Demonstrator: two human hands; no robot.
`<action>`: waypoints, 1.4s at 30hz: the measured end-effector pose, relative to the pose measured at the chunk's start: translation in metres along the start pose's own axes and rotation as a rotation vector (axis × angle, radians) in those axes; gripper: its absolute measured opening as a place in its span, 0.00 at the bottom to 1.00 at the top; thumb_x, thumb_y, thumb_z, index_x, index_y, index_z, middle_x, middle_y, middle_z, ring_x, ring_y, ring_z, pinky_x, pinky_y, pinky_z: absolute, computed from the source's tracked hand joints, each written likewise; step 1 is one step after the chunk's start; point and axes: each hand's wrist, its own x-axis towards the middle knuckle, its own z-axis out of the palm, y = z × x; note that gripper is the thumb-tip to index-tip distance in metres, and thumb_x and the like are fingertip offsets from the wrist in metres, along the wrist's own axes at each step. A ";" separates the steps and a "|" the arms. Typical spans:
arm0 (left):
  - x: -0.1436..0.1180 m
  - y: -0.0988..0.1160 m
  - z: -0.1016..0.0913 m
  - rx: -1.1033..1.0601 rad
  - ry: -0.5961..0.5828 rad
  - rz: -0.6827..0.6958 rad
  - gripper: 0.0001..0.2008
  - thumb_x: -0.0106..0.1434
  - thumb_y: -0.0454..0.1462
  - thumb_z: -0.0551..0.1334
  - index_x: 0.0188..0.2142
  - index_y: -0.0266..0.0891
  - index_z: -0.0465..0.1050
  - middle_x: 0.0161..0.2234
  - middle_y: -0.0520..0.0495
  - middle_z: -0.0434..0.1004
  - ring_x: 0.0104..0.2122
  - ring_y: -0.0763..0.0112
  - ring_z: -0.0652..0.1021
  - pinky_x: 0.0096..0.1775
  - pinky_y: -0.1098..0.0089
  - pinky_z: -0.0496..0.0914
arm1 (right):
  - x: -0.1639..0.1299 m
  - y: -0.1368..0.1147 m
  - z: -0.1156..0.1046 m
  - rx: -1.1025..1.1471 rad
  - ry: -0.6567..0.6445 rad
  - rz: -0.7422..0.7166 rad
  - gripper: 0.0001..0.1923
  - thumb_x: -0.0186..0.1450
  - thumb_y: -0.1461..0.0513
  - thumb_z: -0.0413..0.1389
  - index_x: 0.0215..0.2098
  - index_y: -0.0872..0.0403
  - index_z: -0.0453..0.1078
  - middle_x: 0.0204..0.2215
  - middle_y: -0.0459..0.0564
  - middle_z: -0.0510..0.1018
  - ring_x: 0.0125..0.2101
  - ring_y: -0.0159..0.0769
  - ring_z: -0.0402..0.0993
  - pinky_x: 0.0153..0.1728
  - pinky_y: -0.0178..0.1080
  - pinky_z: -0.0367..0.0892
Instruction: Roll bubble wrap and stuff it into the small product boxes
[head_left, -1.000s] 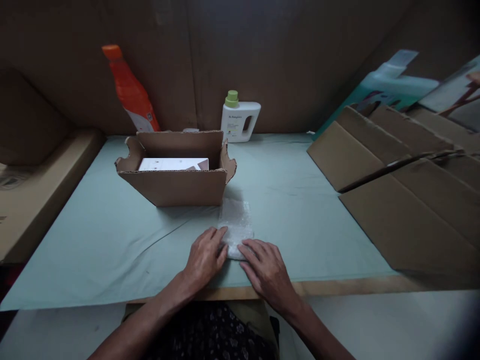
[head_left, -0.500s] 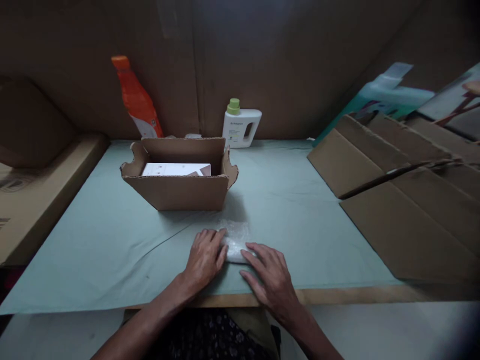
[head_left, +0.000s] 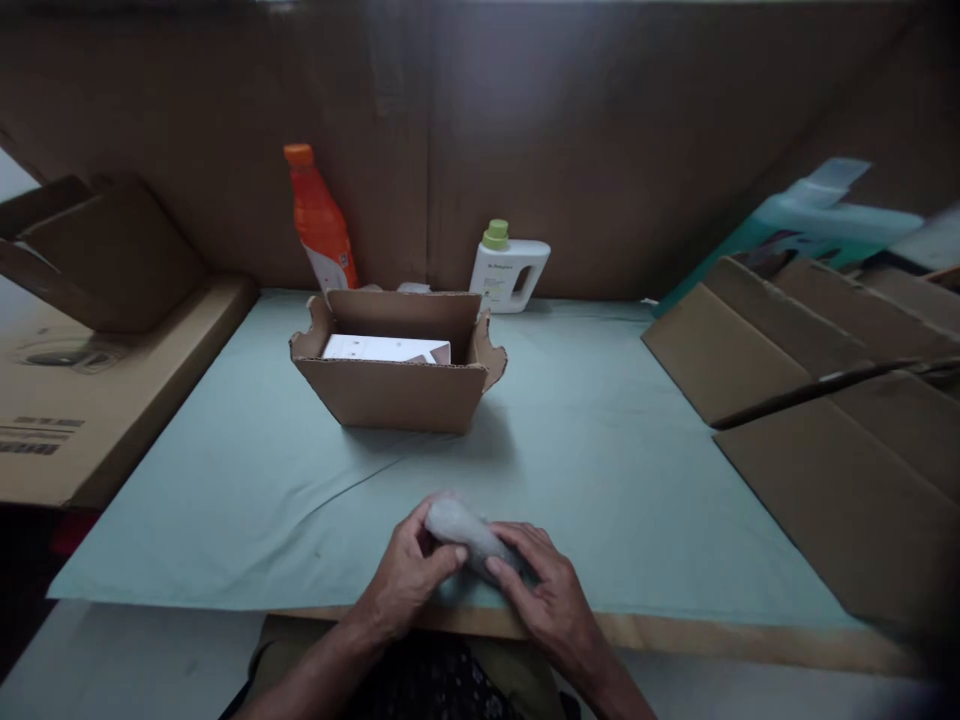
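Hands (head_left: 406,573) over cloth (head_left: 600,460), brown wall (head_left: 615,150) beyond.

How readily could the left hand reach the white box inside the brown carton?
Probably not at once: the left hand holds the bubble-wrap bundle. Once freed, it likely could, as the brown carton stands open at the top and the white box shows inside.

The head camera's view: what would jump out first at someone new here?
Probably the orange-red bottle, bright against the brown backdrop, left of a white jug with a green cap. Front and centre, the left fingers and right fingers hold a pale bundle near the front edge of the table. Beyond it stands an open cardboard box with a white box inside.
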 end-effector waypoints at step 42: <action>0.064 0.155 -0.098 1.453 0.461 0.990 0.09 0.69 0.38 0.57 0.36 0.39 0.74 0.32 0.47 0.76 0.36 0.61 0.76 0.52 0.51 0.65 | 0.296 -0.111 -0.063 -0.813 -0.639 0.020 0.10 0.55 0.68 0.58 0.35 0.54 0.78 0.30 0.50 0.81 0.27 0.37 0.74 0.27 0.35 0.60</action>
